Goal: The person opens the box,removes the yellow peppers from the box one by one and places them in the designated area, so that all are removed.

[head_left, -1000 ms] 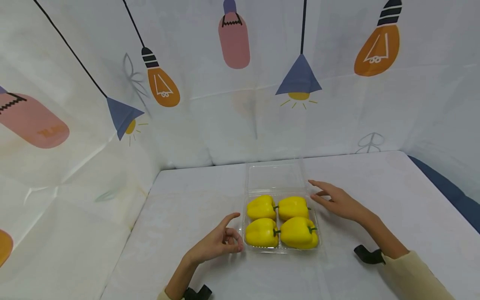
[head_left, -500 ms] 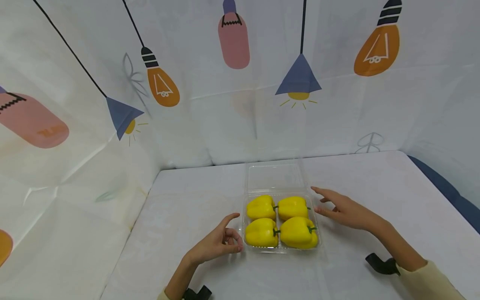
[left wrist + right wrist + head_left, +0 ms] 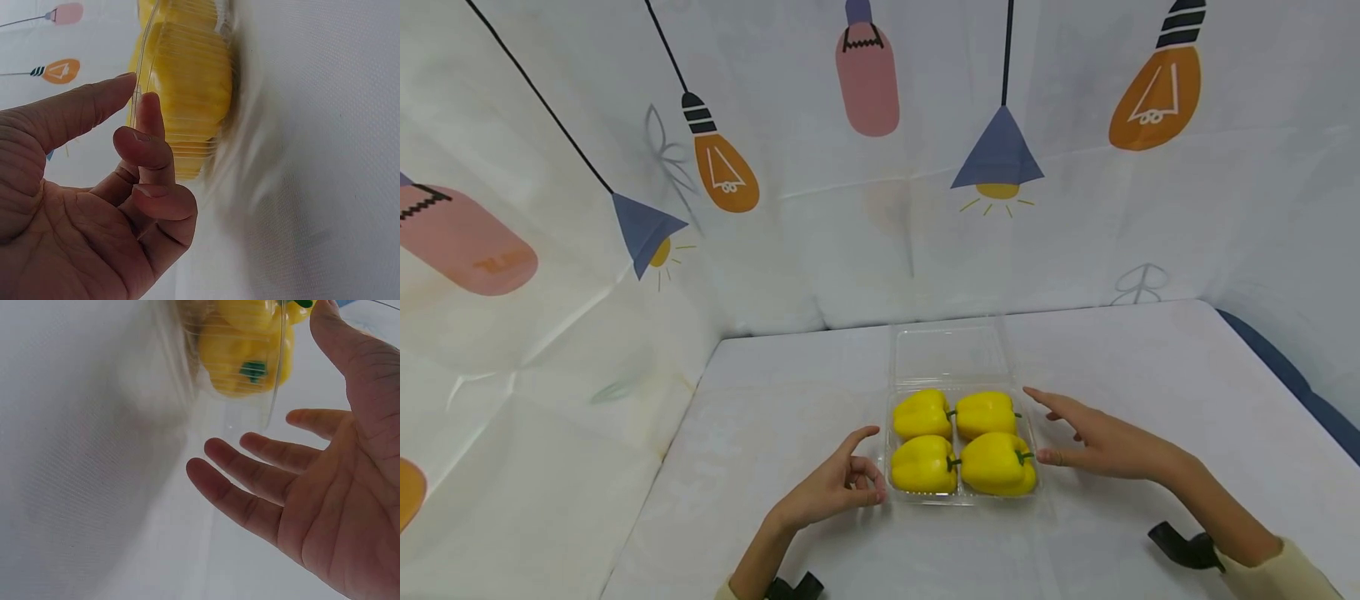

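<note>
A clear plastic clamshell box (image 3: 922, 499) lies on the table with its lid (image 3: 951, 354) folded back, away from me. Several yellow bell peppers (image 3: 923, 464) with green stems fill its base. At the near left edge, my left hand (image 3: 823, 492) pinches the rim between thumb and a curled finger. The left wrist view has the thumb (image 3: 94, 106) above the rim and a fingertip just under it. Beside the right edge is my right hand (image 3: 1105, 442), its fingers (image 3: 250, 465) spread and relaxed, holding nothing. Its thumb tip is close to the nearest right bell pepper's stem.
A white cloth covers the table (image 3: 775, 392). Behind and to the left hangs a white sheet (image 3: 850, 250) printed with lamps and bulbs. Both forearms wear black wrist mounts (image 3: 1183, 546). Dark blue fabric (image 3: 1292, 367) shows past the table's right edge.
My right hand has moved toward me along the box's right side, and its fingers have spread wider. My left hand, the box and the bell peppers have stayed in place.
</note>
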